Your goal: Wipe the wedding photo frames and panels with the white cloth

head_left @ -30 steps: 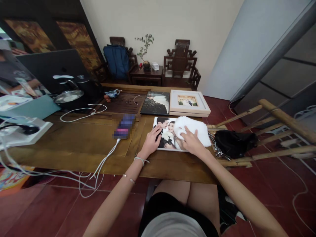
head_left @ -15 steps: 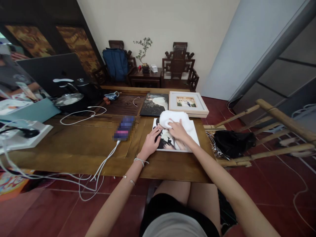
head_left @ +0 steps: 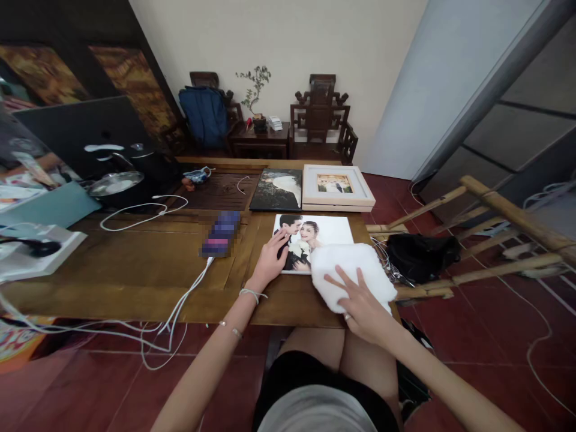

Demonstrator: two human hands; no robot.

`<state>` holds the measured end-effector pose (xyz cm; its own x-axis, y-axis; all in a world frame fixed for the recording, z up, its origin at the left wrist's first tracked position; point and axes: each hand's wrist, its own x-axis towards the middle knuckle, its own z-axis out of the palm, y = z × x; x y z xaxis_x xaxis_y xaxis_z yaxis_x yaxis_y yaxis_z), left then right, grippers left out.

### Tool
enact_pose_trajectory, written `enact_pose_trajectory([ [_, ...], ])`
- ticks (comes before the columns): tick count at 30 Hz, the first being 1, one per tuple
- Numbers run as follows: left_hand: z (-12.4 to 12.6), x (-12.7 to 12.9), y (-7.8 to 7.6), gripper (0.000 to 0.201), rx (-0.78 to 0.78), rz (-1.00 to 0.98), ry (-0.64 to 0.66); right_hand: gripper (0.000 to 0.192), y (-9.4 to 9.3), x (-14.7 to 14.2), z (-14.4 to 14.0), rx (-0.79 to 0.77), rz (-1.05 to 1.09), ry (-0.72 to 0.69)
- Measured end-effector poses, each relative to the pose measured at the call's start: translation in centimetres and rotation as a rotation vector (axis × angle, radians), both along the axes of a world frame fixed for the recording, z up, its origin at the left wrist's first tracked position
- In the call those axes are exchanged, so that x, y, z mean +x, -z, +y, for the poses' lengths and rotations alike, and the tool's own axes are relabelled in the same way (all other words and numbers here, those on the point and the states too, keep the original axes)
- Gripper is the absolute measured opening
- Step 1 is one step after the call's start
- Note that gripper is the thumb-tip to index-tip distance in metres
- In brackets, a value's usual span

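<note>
Head view: hands apart, neither clenched! Left hand (head_left: 272, 257) planted on left side of white rectangular couple-photo panel (head_left: 333, 229); right hand (head_left: 359, 300), fingers splayed, atop fluffy white cloth (head_left: 328, 264) covering panel's near right corner. Beyond hands: pale wooden picture frame (head_left: 339, 206).

Wedding photo (head_left: 321, 231) lying on surface (head_left: 135, 264), L hand (head_left: 271, 259) resting on its L side, cloth (head_left: 348, 258) covering its near R corner, R hand (head_left: 360, 303) atop. Phone (head_left: 219, 234) lying to L; framed photo (head_left: 335, 183) sitting behind, photo panel (head_left: 275, 191) just L of it.
</note>
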<state>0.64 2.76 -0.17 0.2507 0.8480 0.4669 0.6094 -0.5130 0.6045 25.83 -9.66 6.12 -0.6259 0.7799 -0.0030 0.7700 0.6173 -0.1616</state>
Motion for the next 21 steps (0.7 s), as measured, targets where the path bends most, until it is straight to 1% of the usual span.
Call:
enact_pose_trajectory([
  [2, 0.0, 0.0, 0.1, 0.035, -0.013, 0.004, -0.008, 0.037, -0.2, -0.4, 0.0, -0.024, 0.015, -0.027],
  [4, 0.0, -0.1, 0.2, 0.034, -0.020, 0.007, -0.010, 0.037, -0.4, -0.5, 1.9, -0.028, 0.041, -0.019],
  [6, 0.0, -0.1, 0.1, 0.034, -0.024, 0.006, -0.008, 0.037, -0.6, -0.3, 5.1, -0.014, 0.052, 0.027],
  [10, -0.1, -0.1, -0.3, 0.032, -0.022, -0.008, 0.003, 0.038, -0.5, -0.1, 12.4, 0.060, 0.051, 0.192],
  [12, -0.2, 0.0, -0.5, 0.032, -0.023, -0.014, 0.003, 0.040, -0.4, -0.2, 15.0, 0.085, 0.064, 0.243],
  [13, -0.2, 0.0, -0.6, 0.032, -0.024, -0.014, 0.001, 0.041, -0.4, -0.3, 15.7, 0.091, 0.068, 0.252],
  [15, -0.3, 0.0, -0.6, 0.032, -0.026, -0.015, 0.000, 0.041, -0.1, -0.4, 16.1, 0.108, 0.067, 0.252],
  [17, -0.3, 0.0, -0.6, 0.033, -0.024, -0.015, 0.002, 0.039, 0.2, -0.4, 15.0, 0.125, 0.061, 0.226],
  [19, -0.3, 0.1, -0.6, 0.033, -0.023, -0.015, 0.002, 0.035, 0.6, -0.5, 12.5, 0.119, 0.063, 0.170],
  [21, -0.4, 0.1, -0.6, 0.033, -0.023, -0.014, -0.003, 0.032, 0.8, -0.5, 9.3, 0.095, 0.074, 0.095],
])
